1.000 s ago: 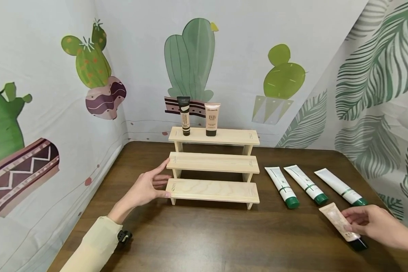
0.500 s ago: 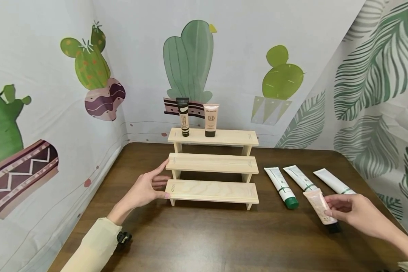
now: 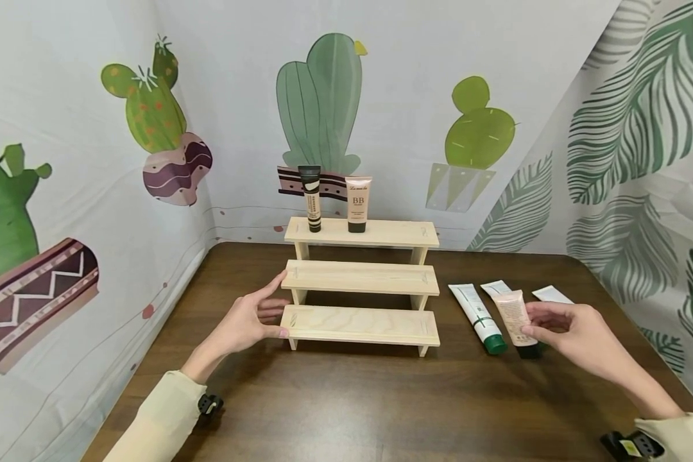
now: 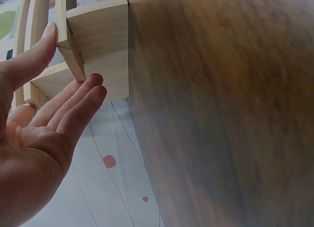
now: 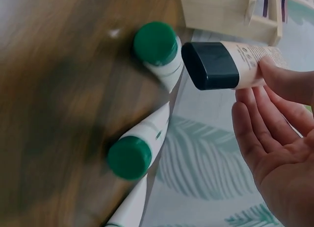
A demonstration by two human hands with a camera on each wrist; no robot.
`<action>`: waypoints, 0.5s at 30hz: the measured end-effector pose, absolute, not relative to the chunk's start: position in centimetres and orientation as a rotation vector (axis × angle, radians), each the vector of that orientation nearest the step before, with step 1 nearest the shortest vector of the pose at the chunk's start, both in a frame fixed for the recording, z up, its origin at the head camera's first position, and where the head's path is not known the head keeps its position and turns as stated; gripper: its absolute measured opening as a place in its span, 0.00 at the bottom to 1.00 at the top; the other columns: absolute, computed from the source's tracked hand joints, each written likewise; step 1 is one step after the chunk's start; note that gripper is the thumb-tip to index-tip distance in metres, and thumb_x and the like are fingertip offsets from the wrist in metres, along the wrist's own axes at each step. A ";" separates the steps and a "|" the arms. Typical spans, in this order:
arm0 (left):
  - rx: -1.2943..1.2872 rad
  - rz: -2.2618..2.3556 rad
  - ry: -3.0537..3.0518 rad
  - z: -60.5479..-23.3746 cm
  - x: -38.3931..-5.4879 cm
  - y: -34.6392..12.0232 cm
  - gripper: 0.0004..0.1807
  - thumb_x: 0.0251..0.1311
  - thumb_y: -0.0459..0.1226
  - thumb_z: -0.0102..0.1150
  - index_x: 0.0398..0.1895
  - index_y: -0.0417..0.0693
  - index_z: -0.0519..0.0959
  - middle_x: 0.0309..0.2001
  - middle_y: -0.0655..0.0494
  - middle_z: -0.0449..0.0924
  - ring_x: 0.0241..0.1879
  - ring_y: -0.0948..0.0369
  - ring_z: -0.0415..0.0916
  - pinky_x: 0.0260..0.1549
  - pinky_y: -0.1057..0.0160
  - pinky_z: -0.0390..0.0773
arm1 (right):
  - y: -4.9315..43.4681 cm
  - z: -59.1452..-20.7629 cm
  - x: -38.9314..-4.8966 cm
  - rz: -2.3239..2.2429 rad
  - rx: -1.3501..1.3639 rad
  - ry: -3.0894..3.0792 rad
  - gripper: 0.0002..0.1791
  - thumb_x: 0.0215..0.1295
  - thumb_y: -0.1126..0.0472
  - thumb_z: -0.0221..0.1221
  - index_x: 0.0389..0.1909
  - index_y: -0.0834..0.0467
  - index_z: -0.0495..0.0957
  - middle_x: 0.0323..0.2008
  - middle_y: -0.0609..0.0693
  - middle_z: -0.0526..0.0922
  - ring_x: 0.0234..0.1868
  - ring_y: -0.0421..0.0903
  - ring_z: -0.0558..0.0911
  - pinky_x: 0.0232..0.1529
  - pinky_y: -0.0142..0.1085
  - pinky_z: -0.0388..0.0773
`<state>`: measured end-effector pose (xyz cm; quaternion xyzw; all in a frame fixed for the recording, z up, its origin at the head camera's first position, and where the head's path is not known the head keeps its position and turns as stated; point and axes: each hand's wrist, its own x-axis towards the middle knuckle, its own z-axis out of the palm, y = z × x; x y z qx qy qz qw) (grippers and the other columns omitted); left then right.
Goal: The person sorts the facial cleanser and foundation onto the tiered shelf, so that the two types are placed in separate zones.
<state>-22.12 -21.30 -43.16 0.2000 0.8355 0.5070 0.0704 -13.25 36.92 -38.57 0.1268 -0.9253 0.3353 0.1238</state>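
In the head view my right hand [image 3: 577, 333] pinches a pink cosmetic tube [image 3: 513, 317] by its side between thumb and fingers. Its black cap [image 5: 211, 65] points down, and the right wrist view shows it raised off the table. My left hand [image 3: 248, 319] rests against the left end of a three-step wooden display stand [image 3: 360, 324], its thumb at the lowest step and its fingers fairly straight. On the top step stand a slim black-and-beige tube [image 3: 314, 200] and a pink BB cream tube [image 3: 358, 204], both cap down.
Right of the stand, a white tube with a green cap [image 3: 478, 319] lies on the brown table [image 3: 323, 404]. Two more white tubes lie beyond it, a middle tube [image 3: 495, 288] and a right tube [image 3: 551, 294], partly covered by the held tube and hand. A cactus-printed cloth [image 3: 404, 96] hangs behind.
My right hand has carried the pink tube up and left from the table's front right, over the white tubes, and tipped it more upright. My left hand has stayed at the stand.
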 end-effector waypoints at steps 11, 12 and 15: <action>0.584 1.520 2.519 -43.0 -22.0 -21.3 0.66 0.47 0.27 0.83 0.86 0.65 0.54 0.60 0.32 0.81 0.57 0.43 0.83 0.57 0.49 0.84 | 33.8 -37.3 -14.4 1.028 0.377 -2.628 0.18 0.61 0.66 0.76 0.51 0.67 0.86 0.38 0.52 0.90 0.35 0.34 0.86 0.30 0.23 0.80; 0.585 1.521 2.517 -43.0 -22.0 -21.3 0.66 0.48 0.27 0.83 0.86 0.65 0.54 0.60 0.32 0.81 0.57 0.44 0.83 0.57 0.48 0.84 | 33.6 -37.2 -14.5 1.032 0.379 -2.623 0.18 0.61 0.67 0.76 0.51 0.67 0.86 0.38 0.53 0.90 0.35 0.34 0.86 0.29 0.23 0.80; 0.591 1.521 2.514 -43.0 -22.0 -21.4 0.65 0.48 0.27 0.83 0.86 0.64 0.54 0.60 0.32 0.81 0.57 0.43 0.83 0.57 0.47 0.84 | 32.9 -36.9 -15.0 1.051 0.389 -2.602 0.18 0.61 0.68 0.76 0.51 0.67 0.86 0.38 0.54 0.90 0.35 0.34 0.86 0.28 0.24 0.79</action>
